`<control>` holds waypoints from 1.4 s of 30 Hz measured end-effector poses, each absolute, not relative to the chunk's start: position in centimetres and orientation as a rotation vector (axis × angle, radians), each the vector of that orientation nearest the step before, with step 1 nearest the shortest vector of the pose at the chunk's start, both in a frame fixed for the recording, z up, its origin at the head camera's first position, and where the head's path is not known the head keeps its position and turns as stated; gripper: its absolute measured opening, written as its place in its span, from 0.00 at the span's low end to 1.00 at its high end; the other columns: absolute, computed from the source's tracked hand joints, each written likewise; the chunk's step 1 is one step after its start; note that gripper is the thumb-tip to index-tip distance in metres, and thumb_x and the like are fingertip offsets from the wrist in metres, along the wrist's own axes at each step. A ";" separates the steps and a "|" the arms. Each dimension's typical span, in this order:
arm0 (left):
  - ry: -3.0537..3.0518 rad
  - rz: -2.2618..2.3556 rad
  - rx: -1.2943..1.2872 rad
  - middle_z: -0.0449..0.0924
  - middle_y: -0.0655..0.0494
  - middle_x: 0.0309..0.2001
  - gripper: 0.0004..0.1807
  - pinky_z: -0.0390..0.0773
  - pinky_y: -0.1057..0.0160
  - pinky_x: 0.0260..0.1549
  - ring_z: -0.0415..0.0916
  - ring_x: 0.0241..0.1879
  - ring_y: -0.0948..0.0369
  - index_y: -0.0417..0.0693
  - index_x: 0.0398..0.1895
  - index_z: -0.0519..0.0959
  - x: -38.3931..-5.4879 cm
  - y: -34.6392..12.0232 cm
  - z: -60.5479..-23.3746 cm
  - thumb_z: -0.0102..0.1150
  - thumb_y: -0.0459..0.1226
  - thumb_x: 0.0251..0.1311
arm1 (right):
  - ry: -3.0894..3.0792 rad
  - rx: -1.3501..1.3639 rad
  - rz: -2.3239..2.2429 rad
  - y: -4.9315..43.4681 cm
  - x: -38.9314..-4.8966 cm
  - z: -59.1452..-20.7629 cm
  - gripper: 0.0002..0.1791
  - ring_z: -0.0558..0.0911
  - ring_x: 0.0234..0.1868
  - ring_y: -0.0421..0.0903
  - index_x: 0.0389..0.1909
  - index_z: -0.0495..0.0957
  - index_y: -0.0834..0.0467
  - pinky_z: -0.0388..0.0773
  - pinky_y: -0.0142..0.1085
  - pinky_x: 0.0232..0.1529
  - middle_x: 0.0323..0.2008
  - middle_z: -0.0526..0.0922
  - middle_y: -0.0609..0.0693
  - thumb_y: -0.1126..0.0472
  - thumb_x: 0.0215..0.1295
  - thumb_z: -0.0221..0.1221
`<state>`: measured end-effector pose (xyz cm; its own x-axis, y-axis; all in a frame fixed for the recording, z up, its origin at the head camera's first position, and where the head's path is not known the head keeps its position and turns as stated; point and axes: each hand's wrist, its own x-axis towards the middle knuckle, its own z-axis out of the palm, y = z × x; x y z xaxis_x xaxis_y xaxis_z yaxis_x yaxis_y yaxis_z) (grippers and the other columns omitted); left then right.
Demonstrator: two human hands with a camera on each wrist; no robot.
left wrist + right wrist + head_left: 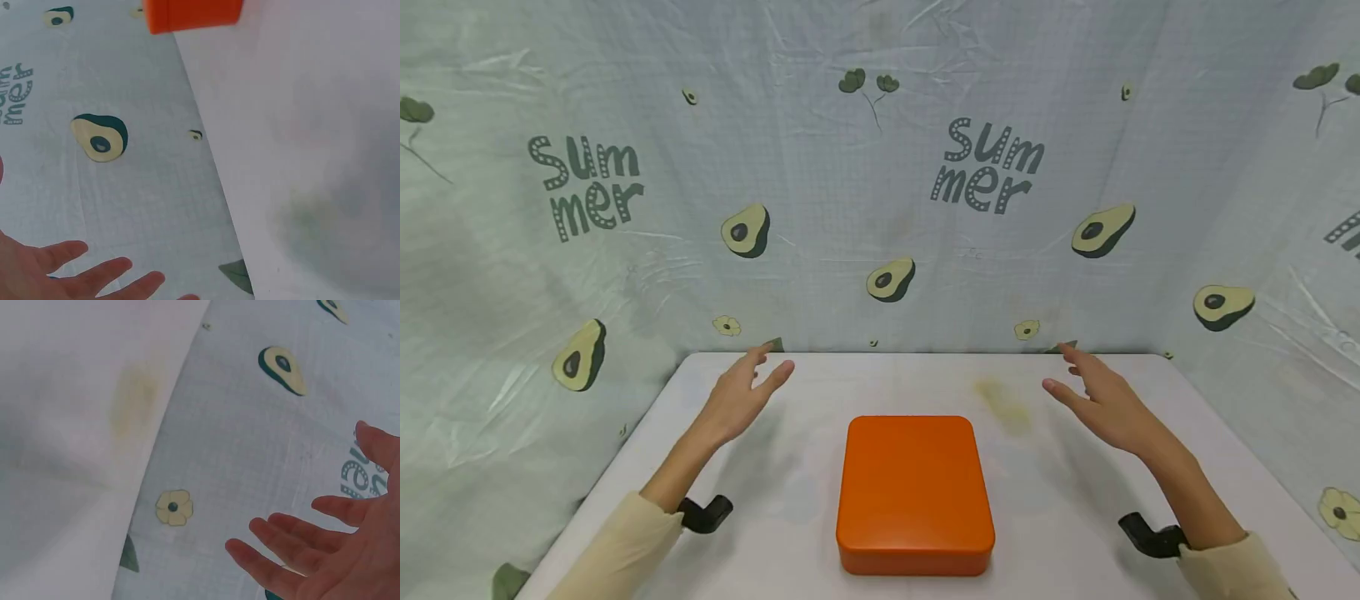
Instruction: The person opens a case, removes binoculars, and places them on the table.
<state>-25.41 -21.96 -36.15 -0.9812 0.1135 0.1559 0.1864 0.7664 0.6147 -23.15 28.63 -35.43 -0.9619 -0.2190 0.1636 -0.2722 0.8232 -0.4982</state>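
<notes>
An orange box (916, 492) with rounded corners lies on the white table, between the two hands and nearer the front. To its left, the left hand (741, 400) is held above the table with fingers extended and nothing in it. The right hand (1108, 404) is held up on the other side, thumb apart from the fingers, also holding nothing. Neither hand touches the box. In the left wrist view, part of the orange box (194, 12) shows at the top edge, and the left hand's fingers (103, 275) spread at the bottom. Relaxed, spread fingers (281, 544) of the right hand appear in the right wrist view.
The white table (805, 533) ends at the back against a pale sheet (820, 167) printed with avocados and lettering. A yellowish stain (1003, 407) marks the tabletop behind the box. Black curved pieces (706, 515) sit at both wrists.
</notes>
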 end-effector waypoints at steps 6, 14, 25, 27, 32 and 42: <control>-2.840 -1.462 -0.163 0.64 0.38 0.76 0.43 0.77 0.40 0.64 0.68 0.72 0.40 0.48 0.81 0.55 -24.4 -20.5 -35.7 0.43 0.65 0.74 | -2.921 0.399 1.066 26.8 -22.4 -35.9 0.43 0.75 0.68 0.66 0.81 0.52 0.61 0.78 0.62 0.61 0.74 0.67 0.68 0.39 0.78 0.52; -2.750 -1.814 -0.131 0.68 0.37 0.71 0.40 0.84 0.48 0.57 0.73 0.67 0.40 0.46 0.75 0.61 -23.8 -18.1 -36.6 0.45 0.64 0.74 | -2.853 0.427 1.567 25.3 -22.4 -36.4 0.38 0.80 0.63 0.62 0.77 0.57 0.65 0.88 0.41 0.49 0.67 0.73 0.68 0.48 0.78 0.55; -2.732 -2.036 0.097 0.77 0.36 0.63 0.39 0.86 0.49 0.53 0.79 0.59 0.44 0.37 0.70 0.70 -24.2 -15.2 -39.0 0.51 0.60 0.72 | -2.885 0.366 1.879 22.2 -24.1 -38.0 0.37 0.83 0.60 0.57 0.73 0.62 0.67 0.87 0.46 0.52 0.67 0.72 0.70 0.48 0.76 0.59; -2.733 -2.053 0.111 0.77 0.36 0.62 0.38 0.87 0.50 0.50 0.80 0.57 0.44 0.37 0.69 0.70 -24.4 -14.7 -39.3 0.53 0.59 0.72 | -2.888 0.367 1.908 21.7 -24.3 -38.2 0.36 0.83 0.59 0.56 0.73 0.63 0.68 0.87 0.47 0.52 0.67 0.72 0.70 0.49 0.76 0.59; -2.752 -2.068 0.129 0.78 0.38 0.59 0.35 0.88 0.50 0.48 0.81 0.54 0.46 0.39 0.67 0.71 -24.6 -13.9 -39.8 0.56 0.58 0.71 | -2.918 0.404 1.893 20.5 -24.8 -38.2 0.35 0.85 0.57 0.57 0.71 0.65 0.70 0.88 0.47 0.51 0.62 0.76 0.68 0.51 0.75 0.60; -2.761 -2.098 0.166 0.73 0.36 0.59 0.32 0.87 0.53 0.46 0.77 0.53 0.45 0.37 0.63 0.73 -24.7 -13.0 -39.6 0.58 0.55 0.71 | -2.980 0.386 1.854 20.0 -25.8 -38.7 0.28 0.85 0.49 0.49 0.65 0.71 0.71 0.88 0.45 0.51 0.57 0.82 0.64 0.55 0.74 0.61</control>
